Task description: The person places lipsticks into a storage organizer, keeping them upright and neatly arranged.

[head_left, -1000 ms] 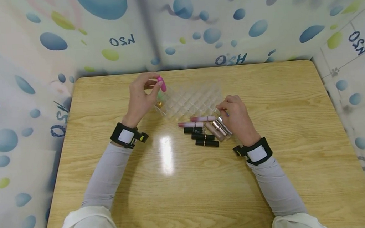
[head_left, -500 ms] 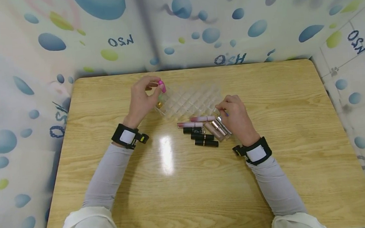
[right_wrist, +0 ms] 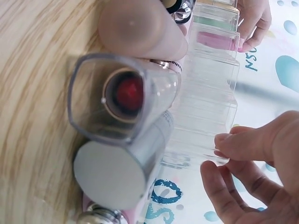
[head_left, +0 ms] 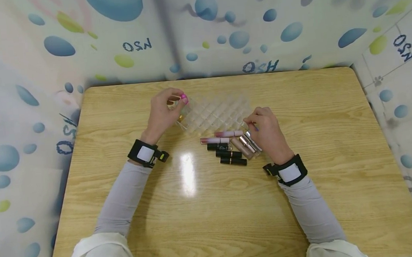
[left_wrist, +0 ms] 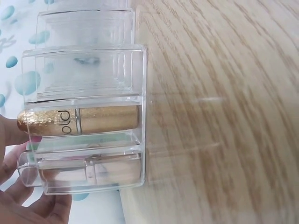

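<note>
My left hand (head_left: 162, 111) pinches the top of a pink lipstick tube (head_left: 184, 99) at the far left of a clear lipstick organizer (head_left: 215, 112). The right wrist view shows the pink tube (right_wrist: 217, 40) standing inside a compartment. Beside it a green tube (right_wrist: 215, 23) occupies another slot. In the left wrist view, a gold lipstick (left_wrist: 100, 120) and a pinkish clear-capped tube (left_wrist: 88, 171) fill front compartments. My right hand (head_left: 266, 131) holds the organizer's right front corner between thumb and fingers.
In front of the organizer lie two pink lip gloss tubes (head_left: 228, 134), several black lipstick tubes (head_left: 229, 154), and silver and beige tubes (head_left: 242, 148) close to the right hand. A patterned wall (head_left: 216, 31) rises behind the wooden table (head_left: 199, 226).
The left hand has lowered the pink lipstick tube into the organizer, so less of it shows above the rim. The right hand has stayed at the corner.
</note>
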### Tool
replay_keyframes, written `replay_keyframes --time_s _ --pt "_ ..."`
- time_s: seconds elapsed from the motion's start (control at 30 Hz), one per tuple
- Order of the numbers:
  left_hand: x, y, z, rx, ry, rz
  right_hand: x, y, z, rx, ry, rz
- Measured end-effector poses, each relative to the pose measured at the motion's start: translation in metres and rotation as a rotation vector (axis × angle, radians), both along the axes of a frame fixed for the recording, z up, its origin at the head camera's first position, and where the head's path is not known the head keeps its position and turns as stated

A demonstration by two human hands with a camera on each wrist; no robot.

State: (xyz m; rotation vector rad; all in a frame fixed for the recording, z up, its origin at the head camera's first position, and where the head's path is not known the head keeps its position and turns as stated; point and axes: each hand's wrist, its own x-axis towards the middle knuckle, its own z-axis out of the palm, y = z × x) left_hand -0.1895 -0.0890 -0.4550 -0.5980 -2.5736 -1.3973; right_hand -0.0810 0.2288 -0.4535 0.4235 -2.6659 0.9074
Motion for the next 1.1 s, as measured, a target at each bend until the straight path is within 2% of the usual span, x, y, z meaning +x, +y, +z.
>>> replay_keyframes --time_s 0.4,0.63,0.83,0.93,1.1 --pt "0.001 0.0012 -0.001 -0.043 0.011 0.007 -0.0003 0.0012 -0.0005 0.008 -0.014 0.003" --pt "0.001 0.001 -0.0029 -0.021 0.008 0.002 -0.0006 0.0014 0.0007 -0.009 -0.02 0.012" --pt "0.0002 -0.001 0.0003 -0.007 0.001 0.012 -0.0026 0.0009 0.0016 -0.015 -0.005 0.026" --pt "0.002 -0.001 0.0042 -0.009 0.029 0.013 -0.0025 0.001 0.0025 -0.015 -0.009 0.02" --pt "0.0091 0.0002 0.007 -0.022 0.143 0.005 0.0005 0.0016 0.0023 -0.021 -0.023 0.015"
